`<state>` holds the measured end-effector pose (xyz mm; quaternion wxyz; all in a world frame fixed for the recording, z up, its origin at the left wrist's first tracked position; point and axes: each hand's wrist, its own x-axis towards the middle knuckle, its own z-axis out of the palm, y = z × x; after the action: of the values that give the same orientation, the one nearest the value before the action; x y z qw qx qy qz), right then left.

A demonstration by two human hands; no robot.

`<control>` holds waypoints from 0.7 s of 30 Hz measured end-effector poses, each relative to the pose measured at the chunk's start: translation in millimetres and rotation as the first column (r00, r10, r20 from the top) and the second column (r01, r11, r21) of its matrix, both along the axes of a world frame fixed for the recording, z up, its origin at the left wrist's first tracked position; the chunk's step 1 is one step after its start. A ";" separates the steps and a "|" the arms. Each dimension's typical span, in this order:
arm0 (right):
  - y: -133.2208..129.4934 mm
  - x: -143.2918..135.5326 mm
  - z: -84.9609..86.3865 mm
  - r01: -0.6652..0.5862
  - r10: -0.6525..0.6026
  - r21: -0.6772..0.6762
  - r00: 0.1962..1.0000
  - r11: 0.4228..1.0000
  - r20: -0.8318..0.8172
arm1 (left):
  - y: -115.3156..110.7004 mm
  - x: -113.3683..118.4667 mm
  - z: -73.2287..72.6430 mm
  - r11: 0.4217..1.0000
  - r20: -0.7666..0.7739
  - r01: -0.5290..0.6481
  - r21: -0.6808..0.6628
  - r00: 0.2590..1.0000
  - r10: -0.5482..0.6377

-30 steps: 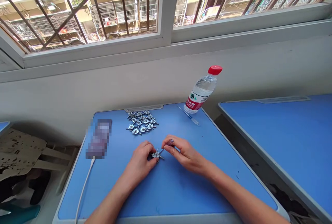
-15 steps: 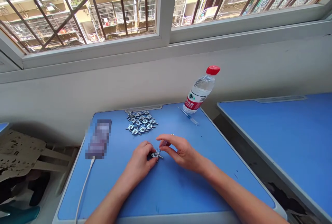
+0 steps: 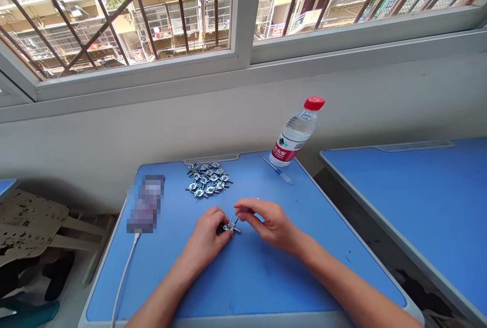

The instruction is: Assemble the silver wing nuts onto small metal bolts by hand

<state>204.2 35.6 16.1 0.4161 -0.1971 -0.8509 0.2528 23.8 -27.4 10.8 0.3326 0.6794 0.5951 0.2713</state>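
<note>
Across the blue, pale-edged desk (image 3: 304,277), two bare hands meet near the middle, both closed in narrow pinches. Beyond them lies a loose cluster of silvery metal fittings (image 3: 208,178). Between the left hand's (image 3: 207,234) thumb and fingers sits one small, silvery metal fitting with projecting pins (image 3: 230,226); the right hand (image 3: 272,221) holds a slim tool with a thin shaft (image 3: 236,220) beside it. That fitting should be light, stiff, slightly slippery and hardly fragile, best gripped by its flat body. Compared with a second ago, the right fingers hide more of the tool's purplish handle, and its shaft looks steeper.
</note>
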 end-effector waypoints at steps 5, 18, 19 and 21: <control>-1.7 -7.8 -5.4 0.102 -0.096 0.135 0.994 0.986 -0.050 | 0.1 -0.4 -1.2 1.000 -0.007 0.006 0.015 1.000 -0.006; -3.9 -3.6 6.1 -0.049 0.037 0.159 0.996 0.986 0.081 | 1.2 -0.8 -4.0 0.999 0.015 -0.002 0.035 1.000 0.002; -3.4 -2.5 7.1 -0.058 0.047 0.124 0.995 0.991 0.089 | 1.2 -0.9 -4.1 0.999 0.013 -0.003 0.037 1.000 0.003; -1.9 -1.4 6.2 -0.043 0.037 0.092 0.997 0.995 0.063 | 1.2 -0.8 -4.0 0.999 0.004 -0.002 0.040 1.000 0.002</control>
<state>202.8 33.7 22.3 0.3935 -0.1682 -0.8778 0.2152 22.9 -26.2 6.8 0.3199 0.6847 0.5896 0.2851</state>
